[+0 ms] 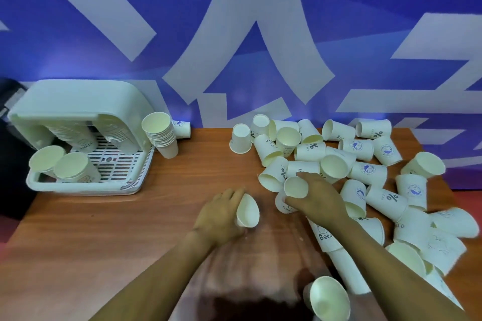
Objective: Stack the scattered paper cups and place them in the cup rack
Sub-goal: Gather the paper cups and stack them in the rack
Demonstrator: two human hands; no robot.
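Gripping one paper cup point(247, 212) each point(295, 187), both hands' fingers point(293, 202) curl.

- A blue wall point(109, 41) runs right behind everything, covered in big pale grey-white brush-like strokes point(250, 41).
- The counter point(104, 229) is reddish-brown wood grain, its far edge pushed up against that wall.
- Something dark point(7, 101) sits at the far left, too dim to make out.
- The light is cool and bluish.
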